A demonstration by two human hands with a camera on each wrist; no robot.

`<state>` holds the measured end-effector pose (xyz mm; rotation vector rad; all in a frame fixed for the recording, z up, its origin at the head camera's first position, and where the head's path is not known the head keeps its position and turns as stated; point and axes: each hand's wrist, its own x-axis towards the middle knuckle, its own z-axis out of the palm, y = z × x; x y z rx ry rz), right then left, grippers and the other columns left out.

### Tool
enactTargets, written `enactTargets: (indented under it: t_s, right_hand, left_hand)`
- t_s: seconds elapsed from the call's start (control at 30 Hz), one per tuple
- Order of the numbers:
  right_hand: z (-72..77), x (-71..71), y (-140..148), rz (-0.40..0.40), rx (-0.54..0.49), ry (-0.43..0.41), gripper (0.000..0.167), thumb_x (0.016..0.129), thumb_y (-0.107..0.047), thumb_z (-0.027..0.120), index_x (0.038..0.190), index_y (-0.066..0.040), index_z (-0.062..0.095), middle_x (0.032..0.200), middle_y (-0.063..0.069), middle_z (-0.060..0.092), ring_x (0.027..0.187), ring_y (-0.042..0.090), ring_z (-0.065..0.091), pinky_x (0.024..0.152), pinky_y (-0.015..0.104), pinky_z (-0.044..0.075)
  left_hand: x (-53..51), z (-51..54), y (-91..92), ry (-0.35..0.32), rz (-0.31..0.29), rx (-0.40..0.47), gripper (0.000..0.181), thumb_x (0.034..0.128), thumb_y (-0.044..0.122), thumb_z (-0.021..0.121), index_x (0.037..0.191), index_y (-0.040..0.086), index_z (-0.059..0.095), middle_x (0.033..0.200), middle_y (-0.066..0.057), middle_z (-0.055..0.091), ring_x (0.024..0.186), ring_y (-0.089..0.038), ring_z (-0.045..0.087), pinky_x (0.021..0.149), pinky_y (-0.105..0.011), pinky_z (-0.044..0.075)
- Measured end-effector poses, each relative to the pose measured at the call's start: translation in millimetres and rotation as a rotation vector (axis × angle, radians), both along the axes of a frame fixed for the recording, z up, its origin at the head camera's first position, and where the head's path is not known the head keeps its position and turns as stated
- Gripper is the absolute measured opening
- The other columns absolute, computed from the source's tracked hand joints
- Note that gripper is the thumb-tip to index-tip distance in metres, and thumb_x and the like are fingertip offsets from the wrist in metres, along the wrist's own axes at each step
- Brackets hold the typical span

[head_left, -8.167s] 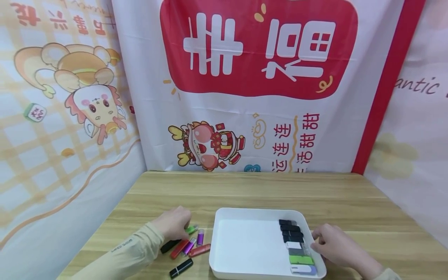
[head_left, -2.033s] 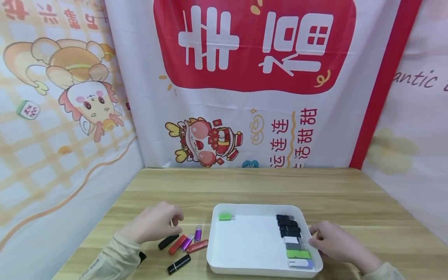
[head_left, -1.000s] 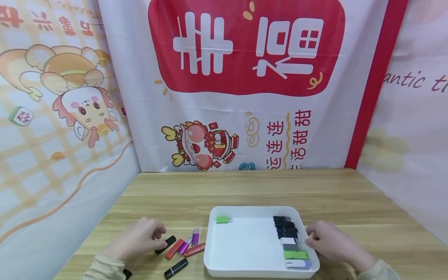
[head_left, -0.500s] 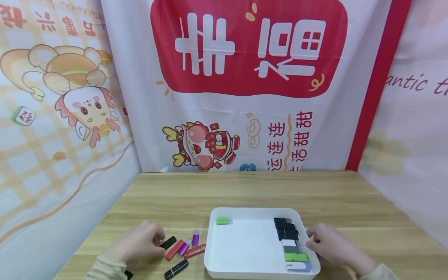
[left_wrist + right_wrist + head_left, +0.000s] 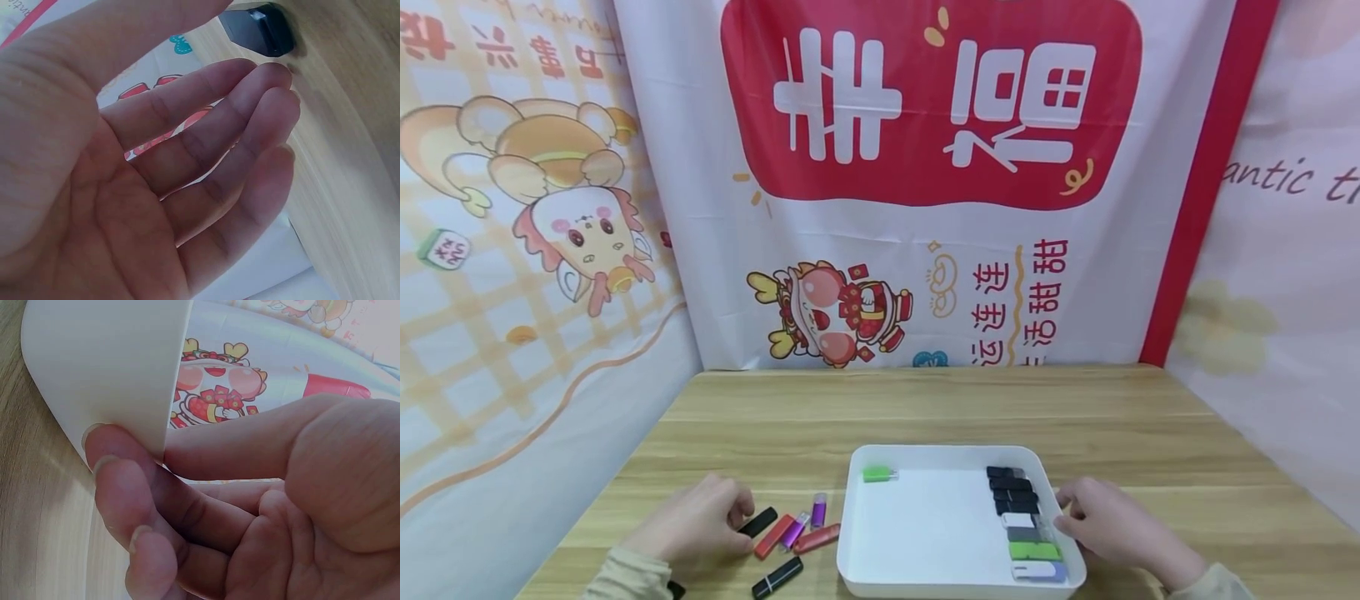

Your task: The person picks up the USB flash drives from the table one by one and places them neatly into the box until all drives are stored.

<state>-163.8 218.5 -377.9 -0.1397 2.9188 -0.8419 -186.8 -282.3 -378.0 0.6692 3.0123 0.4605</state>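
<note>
My left hand (image 5: 700, 517) is beside a black USB flash drive (image 5: 758, 522), with fingers bent loosely. In the left wrist view, that black flash drive (image 5: 262, 28) lies on the wood just beyond my thumb and index fingertip, with no firm grip visible. My right hand (image 5: 1108, 525) pinches the right wall of a white tray (image 5: 850, 533); the right wrist view shows the thumb on one side of the wall and fingers on the other. In the tray, a green flash drive (image 5: 876, 474) lies at the upper left and a column of several flash drives (image 5: 1017, 495) at the right.
Between left hand and tray lie a red flash drive (image 5: 773, 536), a purple one (image 5: 795, 531), another purple one (image 5: 819, 510), a second red one (image 5: 817, 538) and a black one (image 5: 777, 577). Behind the wooden table (image 5: 925, 408) hangs a printed cloth (image 5: 947, 283).
The green flash drive has come from the pile into the tray's upper left. My left hand has since moved left and down to the black flash drive. The right hand stays on the tray wall.
</note>
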Motion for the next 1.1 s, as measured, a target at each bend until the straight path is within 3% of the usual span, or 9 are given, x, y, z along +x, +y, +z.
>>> enactTargets:
  t_s: [0.33, 0.6, 1.1]
  right_hand:
    - [-1.1, 1.4, -2.0, 0.012, 0.003, -0.006, 0.016, 0.087, -0.005, 0.071, 0.102, 0.001, 0.070, 0.062, 0.003, 0.054, 0.053, 0.018, 0.050, 0.050, 0.029, 0.040]
    - [-1.6, 2.2, -1.3, 0.013, -0.004, 0.027, 0.016, 0.086, -0.004, 0.071, 0.101, 0.002, 0.070, 0.060, 0.004, 0.052, 0.050, 0.018, 0.049, 0.048, 0.029, 0.039]
    - [0.9, 2.2, -1.4, 0.012, 0.003, 0.009, 0.018, 0.087, -0.004, 0.071, 0.103, 0.003, 0.070, 0.061, 0.003, 0.054, 0.050, 0.019, 0.050, 0.048, 0.029, 0.039]
  left_hand:
    - [2.8, -5.8, 0.0, 0.041, -0.025, 0.006, 0.023, 0.0639, 0.023, 0.082, 0.081, 0.022, 0.066, 0.070, 0.013, 0.052, 0.063, -0.003, 0.047, 0.057, -0.029, 0.043]
    - [1.7, -4.0, 1.7, 0.056, -0.052, 0.025, 0.021, 0.0651, 0.015, 0.081, 0.079, 0.020, 0.066, 0.068, 0.013, 0.052, 0.061, -0.004, 0.047, 0.055, -0.028, 0.042]
    - [-1.1, -5.9, 2.6, 0.047, -0.022, 0.005, 0.023, 0.0670, 0.015, 0.084, 0.081, 0.019, 0.066, 0.073, 0.011, 0.054, 0.067, -0.006, 0.050, 0.061, -0.030, 0.045]
